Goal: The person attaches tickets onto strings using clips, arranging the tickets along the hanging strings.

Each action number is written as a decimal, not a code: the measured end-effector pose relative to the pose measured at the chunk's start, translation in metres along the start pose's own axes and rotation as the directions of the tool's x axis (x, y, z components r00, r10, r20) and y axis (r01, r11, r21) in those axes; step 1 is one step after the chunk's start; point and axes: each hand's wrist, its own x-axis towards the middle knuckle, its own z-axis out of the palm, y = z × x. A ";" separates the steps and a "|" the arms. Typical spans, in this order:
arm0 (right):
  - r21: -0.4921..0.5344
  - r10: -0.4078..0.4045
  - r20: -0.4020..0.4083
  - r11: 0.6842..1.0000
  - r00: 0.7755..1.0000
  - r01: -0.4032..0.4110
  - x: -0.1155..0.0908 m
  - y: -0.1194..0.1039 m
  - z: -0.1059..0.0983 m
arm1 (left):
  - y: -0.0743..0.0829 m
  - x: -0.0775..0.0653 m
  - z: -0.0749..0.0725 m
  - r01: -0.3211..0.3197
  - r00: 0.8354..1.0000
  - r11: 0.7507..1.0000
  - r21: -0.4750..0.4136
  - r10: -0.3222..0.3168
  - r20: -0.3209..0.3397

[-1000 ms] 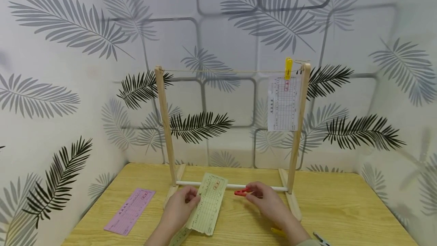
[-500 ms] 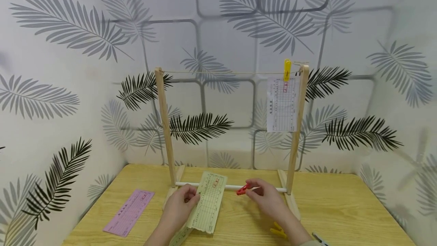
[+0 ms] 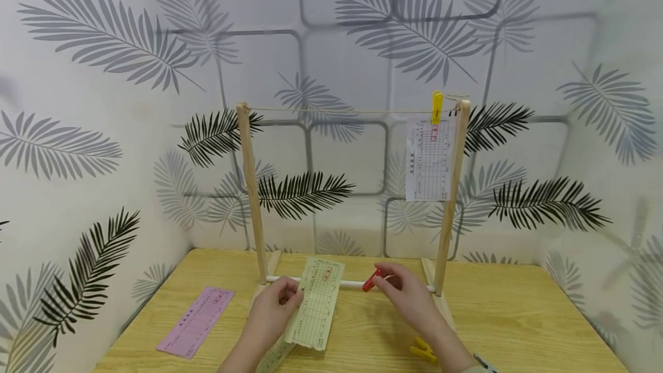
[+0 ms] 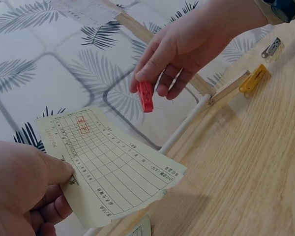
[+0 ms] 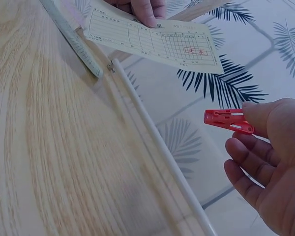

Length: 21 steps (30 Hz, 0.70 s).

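Note:
My left hand [image 3: 274, 311] pinches a pale yellow-green printed slip [image 3: 317, 304] by its left edge, thumb on top, and holds it raised over the table. Between the thumb and fingers of my right hand [image 3: 411, 299] is a red clothespin [image 5: 228, 120], a little to the right of the slip and apart from it. Another pale green slip [image 3: 277, 356] lies partly hidden under the held one. A white printed slip [image 3: 431, 160] hangs from a string [image 3: 336, 110], fixed by a yellow clothespin [image 3: 437, 107] near the right post.
A wooden frame [image 3: 250, 189] with a white lower bar [image 4: 184, 123] stands behind my hands. On the table [image 3: 507, 315] lie a pink slip [image 3: 197, 322] at left, a yellow clothespin [image 4: 254, 81] and a grey clip [image 4: 271, 48] at right. Patterned walls enclose the back and sides.
The red clothespin has turned in my right hand, from pointing left to tilting steeply downward, and that hand has risen slightly. My left hand and the slip have barely moved.

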 end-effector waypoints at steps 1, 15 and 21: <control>0.004 -0.001 -0.003 1.000 1.000 0.001 0.000 -0.001 -0.001 | 0.000 0.000 0.000 -0.001 1.000 1.000 0.001 0.001 0.000; 0.003 0.004 -0.084 1.000 0.996 -0.003 -0.004 -0.017 -0.012 | 0.002 0.002 0.002 0.005 1.000 0.998 -0.056 -0.004 0.012; -0.002 -0.010 -0.086 1.000 0.996 0.010 -0.005 -0.022 -0.015 | 0.002 0.002 0.001 -0.007 1.000 0.998 -0.063 0.008 0.011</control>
